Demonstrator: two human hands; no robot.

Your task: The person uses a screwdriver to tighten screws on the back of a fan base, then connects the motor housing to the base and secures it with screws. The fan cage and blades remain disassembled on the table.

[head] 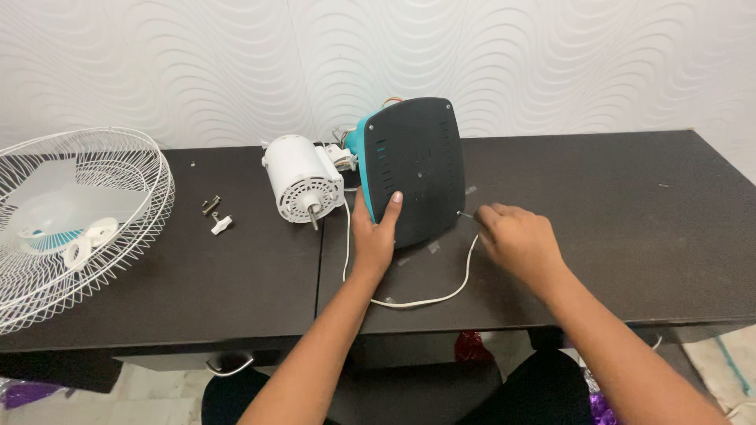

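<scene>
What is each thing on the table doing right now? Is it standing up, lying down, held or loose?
Fan base: tipped up on edge, dark underside facing the camera.
Left hand: gripping the base's lower edge.
Right hand: at a screw by the base's corner.
Motor: detached, lying on its side.
Fan guard: lying flat, loose parts inside.
White cord: slack on the table.

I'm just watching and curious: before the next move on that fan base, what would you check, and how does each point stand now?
1. Left hand steadies the base on edge: ok.
2. Right hand grip on a thin tool at the lower right corner: ok.
3. Tool tip seated in a screw: cannot tell.
4. Cord clear of both hands: ok.
5. Motor resting steady on the table: ok.
6. Loose small parts away from the table edge: ok.
</scene>
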